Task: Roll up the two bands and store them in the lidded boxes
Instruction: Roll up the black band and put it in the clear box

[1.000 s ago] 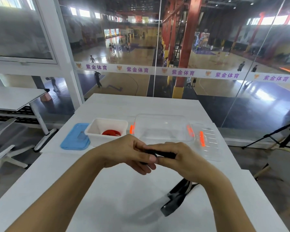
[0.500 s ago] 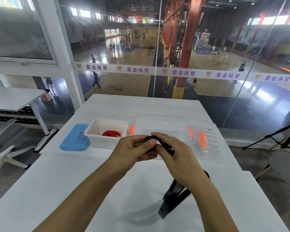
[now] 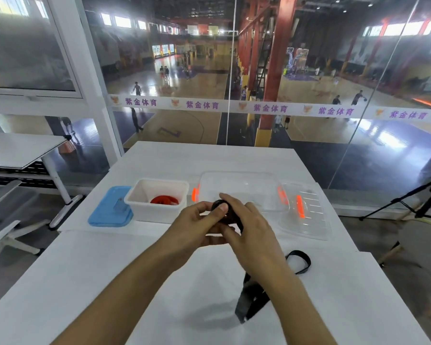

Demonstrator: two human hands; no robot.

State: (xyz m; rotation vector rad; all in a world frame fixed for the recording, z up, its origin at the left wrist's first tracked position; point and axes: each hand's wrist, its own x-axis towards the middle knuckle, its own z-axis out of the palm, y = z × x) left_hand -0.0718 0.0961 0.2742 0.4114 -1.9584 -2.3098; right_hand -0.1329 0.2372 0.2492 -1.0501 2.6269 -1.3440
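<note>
Roughly half done, I'd judge: red band (image 3: 164, 200) sits coiled in the white box (image 3: 144, 204), blue lid (image 3: 107, 210) off beside it. Left hand (image 3: 197, 229) and right hand (image 3: 249, 227) each have their grip pinched on the part-rolled black band (image 3: 222, 212) above the tabletop (image 3: 110, 282), tail hanging loose. Left: finish rolling, drop it in the clear box (image 3: 237, 188), lid both.

both your forearms reach forward, bare, converging at the hands. your left hand (image 3: 197, 225) has fingers curled, thumb tip on top of a black band roll (image 3: 222, 215) it pinches. your right hand (image 3: 251, 227) wraps the roll's other side, index extended over it.
</note>
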